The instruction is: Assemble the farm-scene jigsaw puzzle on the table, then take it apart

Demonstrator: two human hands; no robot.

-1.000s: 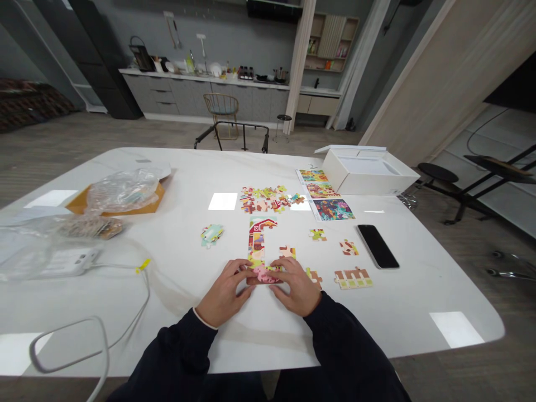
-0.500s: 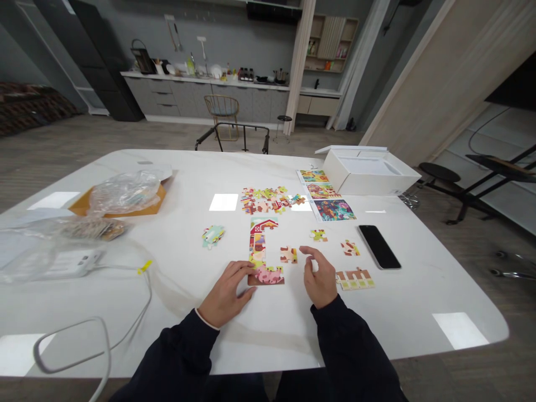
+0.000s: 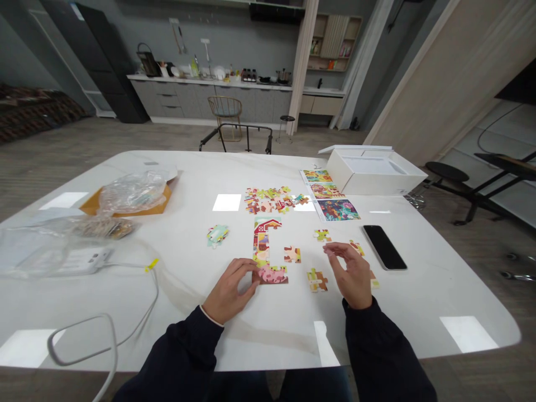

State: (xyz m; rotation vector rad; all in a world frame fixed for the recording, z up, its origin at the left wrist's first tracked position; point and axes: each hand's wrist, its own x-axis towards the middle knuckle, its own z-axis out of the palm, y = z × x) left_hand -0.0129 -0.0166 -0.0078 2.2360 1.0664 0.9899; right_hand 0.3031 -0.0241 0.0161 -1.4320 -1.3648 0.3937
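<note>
A partly joined jigsaw puzzle (image 3: 260,245) lies in front of me, showing a red barn and a pink pig along its left side and bottom. My left hand (image 3: 234,287) rests at its lower left corner, fingertips touching the edge, thumb apart. To the right, my right hand (image 3: 350,272) hovers with index finger and thumb bent towards each other; I see no piece between them. Just beyond its fingertips is a green puzzle piece (image 3: 322,235). A brown-and-green piece (image 3: 317,280) lies left of the wrist, and a cow-patterned piece (image 3: 292,254) beside the puzzle. Other pieces are partly hidden behind the right hand.
A pile of loose pieces (image 3: 268,201) lies beyond the puzzle, with a small stack (image 3: 218,235) to its left. Picture sheets (image 3: 329,192), a white box (image 3: 372,172) and a phone (image 3: 384,247) are at right. Plastic bags (image 3: 132,192), a power strip (image 3: 81,262) and a cable (image 3: 142,318) occupy the left.
My right hand has moved right, away from the puzzle, and the brown-and-green piece now shows where it was. My left hand stays at the puzzle's corner. The view has shifted slightly.
</note>
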